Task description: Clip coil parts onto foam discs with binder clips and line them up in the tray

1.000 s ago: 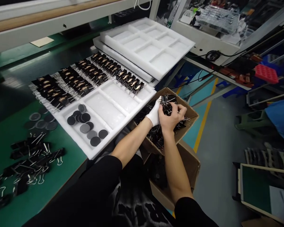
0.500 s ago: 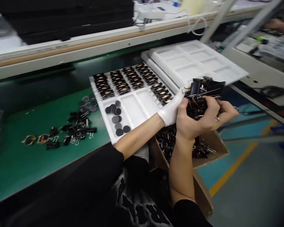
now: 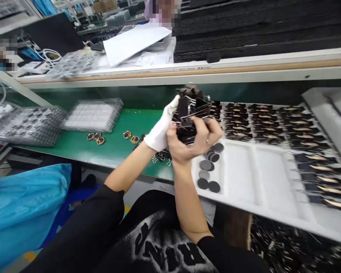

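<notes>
Between my two hands is a heap of black binder clips (image 3: 191, 110) with wire handles, held up above the bench. My left hand (image 3: 166, 123), in a white glove, closes on the heap from the left. From the right and below, my bare right hand (image 3: 191, 142) grips it, a ring on one finger. Under my wrists more loose clips (image 3: 162, 154) lie on the green bench, partly hidden. Just right is a white compartment tray (image 3: 241, 170). Grey and black discs (image 3: 206, 174) fill one compartment; rows of clipped pieces (image 3: 263, 121) fill others.
Small round parts (image 3: 96, 138) lie on the green bench (image 3: 110, 151) at left. Beyond them are a clear-wrapped white tray (image 3: 92, 113) and stacked clear trays (image 3: 28, 123). A box of clips (image 3: 290, 246) is below right. A person in blue (image 3: 25, 208) sits left. A shelf edge (image 3: 147, 76) crosses behind.
My view has swung left. Both hands, still gripping the heap of binder clips, have gone from above the box on the right to above the bench, left of the tray's compartments.
</notes>
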The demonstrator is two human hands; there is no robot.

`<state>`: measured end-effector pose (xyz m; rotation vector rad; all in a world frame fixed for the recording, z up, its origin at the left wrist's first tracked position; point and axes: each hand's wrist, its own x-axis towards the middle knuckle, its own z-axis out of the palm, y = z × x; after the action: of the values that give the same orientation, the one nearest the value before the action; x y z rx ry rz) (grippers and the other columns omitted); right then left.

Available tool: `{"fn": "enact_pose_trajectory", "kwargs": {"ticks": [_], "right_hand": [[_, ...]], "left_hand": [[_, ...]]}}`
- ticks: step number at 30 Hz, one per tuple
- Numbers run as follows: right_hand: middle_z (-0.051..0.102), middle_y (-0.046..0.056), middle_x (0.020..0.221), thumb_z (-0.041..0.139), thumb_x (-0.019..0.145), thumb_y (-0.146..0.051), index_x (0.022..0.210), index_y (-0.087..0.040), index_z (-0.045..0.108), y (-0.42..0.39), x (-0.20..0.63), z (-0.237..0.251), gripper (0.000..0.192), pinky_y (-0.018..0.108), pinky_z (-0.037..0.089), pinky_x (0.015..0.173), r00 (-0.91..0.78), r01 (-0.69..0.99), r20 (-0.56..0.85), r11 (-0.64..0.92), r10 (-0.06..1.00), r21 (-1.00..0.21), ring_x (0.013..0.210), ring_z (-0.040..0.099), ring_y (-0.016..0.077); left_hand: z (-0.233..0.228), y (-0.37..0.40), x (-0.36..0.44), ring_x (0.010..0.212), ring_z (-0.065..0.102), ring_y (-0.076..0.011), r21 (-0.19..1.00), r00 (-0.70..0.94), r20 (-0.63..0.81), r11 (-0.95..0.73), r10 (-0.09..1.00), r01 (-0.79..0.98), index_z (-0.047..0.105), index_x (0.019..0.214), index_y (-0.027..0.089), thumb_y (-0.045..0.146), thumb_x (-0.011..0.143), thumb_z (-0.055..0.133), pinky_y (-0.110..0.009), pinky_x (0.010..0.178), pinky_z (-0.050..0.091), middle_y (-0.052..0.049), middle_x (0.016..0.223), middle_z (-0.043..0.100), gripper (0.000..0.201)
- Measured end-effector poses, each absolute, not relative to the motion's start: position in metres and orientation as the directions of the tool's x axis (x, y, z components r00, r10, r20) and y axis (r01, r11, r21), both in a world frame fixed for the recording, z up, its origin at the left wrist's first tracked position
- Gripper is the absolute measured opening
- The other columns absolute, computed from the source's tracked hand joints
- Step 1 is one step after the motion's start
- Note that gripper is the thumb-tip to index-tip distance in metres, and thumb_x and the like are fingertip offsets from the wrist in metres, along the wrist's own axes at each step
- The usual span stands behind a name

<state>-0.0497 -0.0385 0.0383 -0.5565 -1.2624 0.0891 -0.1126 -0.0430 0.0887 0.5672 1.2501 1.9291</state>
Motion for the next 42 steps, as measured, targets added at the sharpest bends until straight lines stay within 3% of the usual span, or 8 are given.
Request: {"fn": "enact_pose_trajectory", "kwargs": {"ticks": [5, 12, 19, 25, 28, 34, 38, 42], "right_hand": [[0.049, 0.011, 0.114, 0.068, 0.092, -0.041, 0.112, -0.020, 0.061, -0.068, -0.111, -0.009, 0.029, 0.045, 0.059, 0.088, 0.240, 0.126, 0.809, 0.809, 0.536, -0.574, 0.104, 0.062, 0.0253], [0.048, 0.012, 0.119, 0.074, 0.088, -0.036, 0.107, -0.021, 0.068, -0.077, -0.110, -0.054, 0.025, 0.046, 0.057, 0.093, -0.025, 0.219, 0.745, 0.730, 0.667, -0.647, 0.111, 0.060, 0.0277], [0.057, 0.013, 0.118, 0.078, 0.086, -0.033, 0.106, -0.021, 0.075, -0.079, -0.089, -0.057, 0.023, 0.049, 0.046, 0.097, -0.302, 0.401, 0.660, 0.719, 0.688, -0.567, 0.115, 0.059, 0.0313], [0.058, 0.012, 0.127, 0.080, 0.084, -0.047, 0.098, -0.025, 0.073, -0.079, -0.078, -0.052, 0.027, 0.062, 0.037, 0.105, -0.318, 0.436, 0.624, 0.695, 0.713, -0.572, 0.123, 0.060, 0.0364], [0.051, 0.016, 0.138, 0.072, 0.090, -0.051, 0.117, -0.023, 0.070, -0.074, -0.068, -0.046, 0.038, 0.059, 0.047, 0.104, -0.298, 0.325, 0.644, 0.709, 0.705, -0.626, 0.130, 0.056, 0.0377], [0.048, 0.019, 0.140, 0.066, 0.095, -0.021, 0.146, -0.019, 0.053, -0.071, -0.054, -0.041, 0.052, 0.053, 0.057, 0.106, -0.280, 0.253, 0.600, 0.661, 0.749, -0.707, 0.135, 0.055, 0.0340], [0.051, 0.022, 0.141, 0.064, 0.097, -0.018, 0.149, -0.017, 0.050, -0.076, -0.049, -0.047, 0.054, 0.060, 0.056, 0.106, -0.320, 0.367, 0.536, 0.623, 0.781, -0.690, 0.133, 0.057, 0.0359], [0.059, 0.022, 0.137, 0.063, 0.098, -0.018, 0.145, -0.015, 0.054, -0.084, -0.035, -0.045, 0.048, 0.063, 0.053, 0.107, -0.392, 0.425, 0.501, 0.635, 0.772, -0.645, 0.129, 0.060, 0.0357]], "left_hand": [[0.036, -0.079, -0.191, 0.133, 0.064, -0.0262, 0.980, -0.491, 0.013, -0.110, 0.871, -0.168, 0.068, 0.109, 0.023, 0.061, 0.096, 0.055, -0.043, 0.119, 0.050, -0.005, 0.125, 0.075, 0.042], [0.001, -0.090, -0.246, 0.134, 0.061, -0.0266, 0.985, -0.341, 0.035, 0.025, 0.940, 0.171, 0.061, 0.127, 0.022, 0.067, 0.098, 0.048, -0.042, 0.115, 0.051, -0.010, 0.141, 0.067, 0.055], [0.001, -0.083, -0.299, 0.135, 0.057, -0.0304, 0.747, -0.007, 0.020, -0.010, 1.000, 0.665, 0.064, 0.119, 0.019, 0.080, 0.092, 0.047, -0.046, 0.121, 0.042, -0.017, 0.143, 0.063, 0.069], [0.008, -0.086, -0.316, 0.131, 0.061, -0.0290, 0.723, 0.090, -0.072, -0.010, 0.993, 0.691, 0.067, 0.114, 0.019, 0.075, 0.096, 0.047, -0.044, 0.119, 0.046, -0.016, 0.140, 0.064, 0.062], [0.009, -0.089, -0.315, 0.135, 0.060, -0.0293, 0.756, 0.016, -0.112, 0.075, 0.994, 0.650, 0.063, 0.133, 0.021, 0.070, 0.098, 0.050, -0.044, 0.120, 0.046, -0.015, 0.146, 0.063, 0.062], [0.021, -0.083, -0.312, 0.145, 0.055, -0.0298, 0.747, 0.025, -0.202, 0.138, 0.979, 0.650, 0.045, 0.156, 0.021, 0.065, 0.099, 0.053, -0.041, 0.117, 0.049, -0.018, 0.160, 0.053, 0.073], [0.050, -0.063, -0.307, 0.139, 0.061, -0.0304, 0.594, 0.065, -0.298, 0.132, 0.952, 0.793, 0.042, 0.160, 0.024, 0.064, 0.095, 0.056, -0.037, 0.104, 0.055, -0.016, 0.165, 0.048, 0.078], [0.071, -0.025, -0.294, 0.107, 0.074, -0.0237, 0.395, 0.083, -0.379, 0.080, 0.922, 0.915, 0.052, 0.154, 0.025, 0.069, 0.087, 0.063, -0.029, 0.088, 0.055, -0.012, 0.144, 0.068, 0.081]]}}
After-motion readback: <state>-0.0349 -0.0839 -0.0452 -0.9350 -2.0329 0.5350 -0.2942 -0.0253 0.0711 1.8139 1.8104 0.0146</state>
